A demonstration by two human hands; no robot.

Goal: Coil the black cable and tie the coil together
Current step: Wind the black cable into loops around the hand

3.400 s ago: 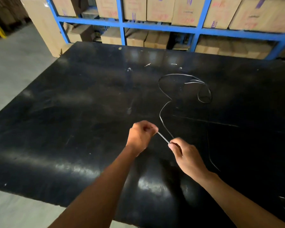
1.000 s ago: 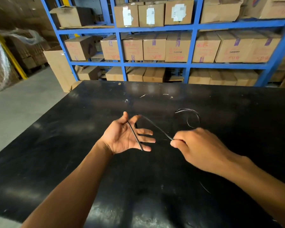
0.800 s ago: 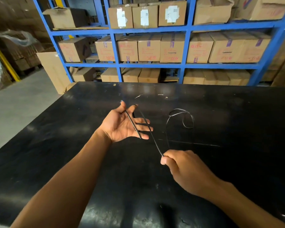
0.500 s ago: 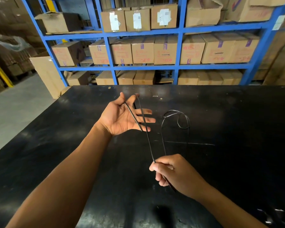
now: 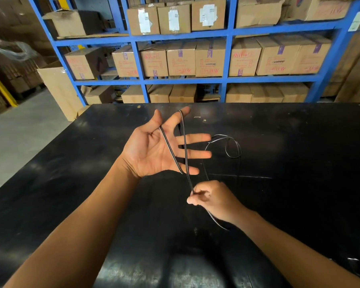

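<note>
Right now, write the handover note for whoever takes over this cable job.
Left hand: open, palm up, fingers spread; the black cable crosses the palm and hooks over the index fingertip.
Right hand: pinches the cable nearer the body.
The rest of the cable trails in a loose loop over the black table.
Done: about one turn begun.
Left: wind the rest, then tie the coil.

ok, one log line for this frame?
stage: coiling, untied | left hand: open, black cable looped over spread fingers | right hand: pinching cable | slack: loose loop right of left hand
</note>
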